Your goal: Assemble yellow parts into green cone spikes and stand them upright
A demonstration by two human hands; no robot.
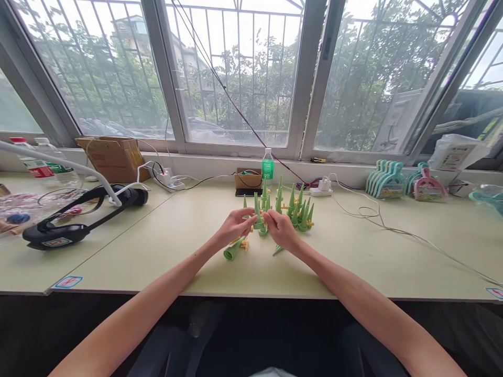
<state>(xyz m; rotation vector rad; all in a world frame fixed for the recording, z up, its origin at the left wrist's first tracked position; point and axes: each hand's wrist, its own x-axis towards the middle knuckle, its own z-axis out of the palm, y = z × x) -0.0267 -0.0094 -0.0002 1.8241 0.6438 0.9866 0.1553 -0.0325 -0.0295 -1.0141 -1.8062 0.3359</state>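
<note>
My left hand (237,226) has its fingers closed around a green plastic watering spike (258,214), held upright with its point toward the window. Right beside it, my right hand (280,226) is pinched against the side of that spike; a bit of yellow shows at its fingertips, but what it grips is mostly hidden. Several more green watering spikes (302,213) stand point-up just beyond my hands, some with small yellow valves. Closer to me, another green spike (231,252) lies on its side, its round open end facing me, next to a yellow valve (245,244).
A green-labelled bottle (268,166) and a small cardboard box (248,180) stand behind the spikes. On the left are a black headset (78,220) and a larger carton (113,159). Hangers (387,179) and a white cable (416,235) occupy the right side of the table (157,267).
</note>
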